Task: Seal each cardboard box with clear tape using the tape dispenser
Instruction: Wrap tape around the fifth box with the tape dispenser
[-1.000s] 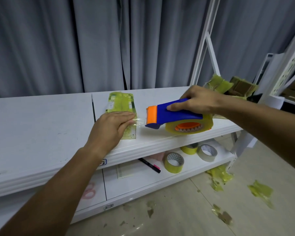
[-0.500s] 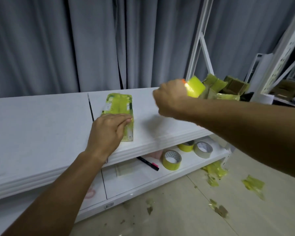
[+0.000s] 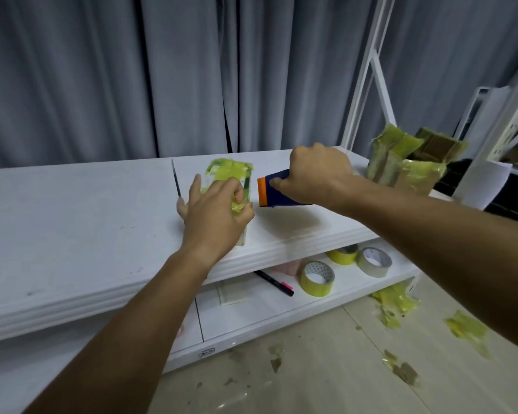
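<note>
A flat cardboard box (image 3: 231, 174) wrapped in yellowish clear tape lies on the white table top (image 3: 72, 222). My left hand (image 3: 216, 213) is on the box's near half, fingers curled round its taped right edge. Just right of the box, my right hand (image 3: 314, 174) grips the blue tape dispenser (image 3: 277, 192) with its orange front end pointing at the box. The dispenser's tape roll is hidden behind my right hand and forearm.
More taped cardboard boxes (image 3: 407, 162) are piled at the table's right end beside a white rack (image 3: 368, 73). On the lower shelf lie tape rolls (image 3: 316, 277) and a black pen (image 3: 274, 282). Tape scraps (image 3: 464, 327) litter the floor.
My right hand swung the dispenser up and away from the box, then brought it back down beside the box's right side. My left hand's fingers went from flat to curled on the box.
</note>
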The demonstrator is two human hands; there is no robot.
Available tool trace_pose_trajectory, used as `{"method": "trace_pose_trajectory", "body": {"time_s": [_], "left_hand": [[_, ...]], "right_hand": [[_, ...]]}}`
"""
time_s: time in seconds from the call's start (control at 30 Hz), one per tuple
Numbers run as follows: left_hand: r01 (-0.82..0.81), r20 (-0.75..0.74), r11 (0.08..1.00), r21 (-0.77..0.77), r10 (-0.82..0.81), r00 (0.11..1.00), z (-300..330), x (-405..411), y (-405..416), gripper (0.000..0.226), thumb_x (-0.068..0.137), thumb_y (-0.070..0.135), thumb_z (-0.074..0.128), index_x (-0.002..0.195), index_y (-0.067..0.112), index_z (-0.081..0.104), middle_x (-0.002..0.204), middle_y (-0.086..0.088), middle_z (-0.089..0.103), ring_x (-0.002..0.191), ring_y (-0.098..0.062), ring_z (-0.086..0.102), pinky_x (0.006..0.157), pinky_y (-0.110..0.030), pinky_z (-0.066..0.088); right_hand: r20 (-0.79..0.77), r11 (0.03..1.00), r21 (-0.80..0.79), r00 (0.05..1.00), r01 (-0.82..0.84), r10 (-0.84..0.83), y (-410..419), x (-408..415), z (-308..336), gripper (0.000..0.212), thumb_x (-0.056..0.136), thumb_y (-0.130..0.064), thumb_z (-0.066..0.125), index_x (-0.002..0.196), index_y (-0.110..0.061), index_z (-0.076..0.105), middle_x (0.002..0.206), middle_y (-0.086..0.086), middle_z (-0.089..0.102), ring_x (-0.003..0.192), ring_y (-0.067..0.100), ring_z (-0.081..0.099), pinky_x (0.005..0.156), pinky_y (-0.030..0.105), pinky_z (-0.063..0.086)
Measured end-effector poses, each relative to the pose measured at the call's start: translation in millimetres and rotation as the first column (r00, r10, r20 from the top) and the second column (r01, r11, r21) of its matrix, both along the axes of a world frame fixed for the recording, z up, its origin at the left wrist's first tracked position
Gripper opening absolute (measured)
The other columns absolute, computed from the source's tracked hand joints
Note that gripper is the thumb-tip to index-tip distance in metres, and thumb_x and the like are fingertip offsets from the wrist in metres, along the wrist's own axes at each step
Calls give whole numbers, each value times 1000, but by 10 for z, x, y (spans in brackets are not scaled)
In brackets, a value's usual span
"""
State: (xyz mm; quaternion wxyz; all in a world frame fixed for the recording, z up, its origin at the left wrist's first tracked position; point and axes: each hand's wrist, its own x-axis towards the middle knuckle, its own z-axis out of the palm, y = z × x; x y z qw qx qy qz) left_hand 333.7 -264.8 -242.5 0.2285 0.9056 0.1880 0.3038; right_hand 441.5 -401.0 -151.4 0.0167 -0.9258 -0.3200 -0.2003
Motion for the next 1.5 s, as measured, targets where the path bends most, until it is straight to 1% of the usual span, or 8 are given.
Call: {"method": "trace_pose_trajectory", "body": {"time_s": [0.13, 0.4, 0.63, 0.93, 1.13, 1.2, 1.37, 1.5], "left_hand": [[46, 5, 999, -7, -46, 999, 99, -50, 8, 18, 89, 39, 62, 100, 30, 51, 100, 13, 53, 114, -19, 46, 94, -44, 33], [126, -118, 992, -5, -126, 985, 335, -435, 422, 46, 70, 44, 46, 112, 43, 62, 107, 30, 58, 120, -15, 56, 118, -58, 17], [152, -96, 965, 215, -134, 986, 181, -394, 370, 72, 65, 18, 35, 130, 32, 65, 135, 9, 62, 132, -16, 49, 112, -31, 13], [81, 176, 975, 206, -118, 977, 63, -318, 549, 42, 68, -3, 46, 82, 26, 72, 99, 4, 74, 101, -26, 64, 103, -51, 43], [207, -73, 948, 243, -195, 978, -28, -75, 57, 70, 88, 11, 58, 152, 29, 35, 143, 6, 48, 136, -18, 35, 120, -37, 12], [163, -111, 948, 275, -137, 984, -57, 3, 62, 77, 91, 31, 63, 156, 36, 22, 134, 5, 43, 134, -19, 34, 122, -44, 7], [73, 11, 962, 262, -78, 997, -97, 28, 97, 59, 80, 65, 68, 132, 40, 54, 111, 7, 33, 121, -16, 41, 122, -48, -5], [99, 113, 978, 185, -121, 986, -79, -23, 163, 32, 80, 47, 76, 104, 33, 60, 109, 8, 38, 110, -10, 49, 123, -49, -5]], "right_hand": [[-31, 999, 43, 999, -13, 15, -40, -56, 1, 39, 89, -56, 57, 86, -18, 47, 69, 0, 41, 72, 26, 53, 62, 34, 41], [-25, 994, 111, 999, -17, 20, -280, -67, 117, 45, 86, -59, 62, 75, -18, 46, 68, -1, 50, 68, 23, 56, 58, 33, 40], [-33, 990, 138, 999, -11, 16, -415, -29, 233, 50, 84, -69, 61, 83, -19, 55, 75, 0, 56, 69, 22, 58, 63, 36, 51], [-272, 970, 196, 943, -141, 192, -587, -84, 463, 50, 86, -68, 62, 80, -19, 70, 71, -3, 69, 68, 13, 67, 57, 28, 50], [-279, 964, 211, 935, -161, 218, -593, -87, 588, 52, 86, -69, 60, 84, -18, 74, 70, -3, 71, 66, 13, 68, 57, 25, 45], [-271, 964, 200, 935, -176, 227, -598, -81, 612, 53, 87, -68, 60, 89, -18, 75, 73, -2, 71, 67, 13, 68, 58, 25, 45], [-277, 962, 200, 931, -186, 238, -655, -46, 653, 51, 86, -69, 59, 86, -21, 75, 71, -4, 72, 65, 12, 69, 60, 25, 49], [-309, 960, 189, 916, -206, 258, -681, -8, 650, 54, 83, -72, 59, 83, -20, 76, 71, -4, 74, 67, 14, 72, 67, 33, 57]]}}
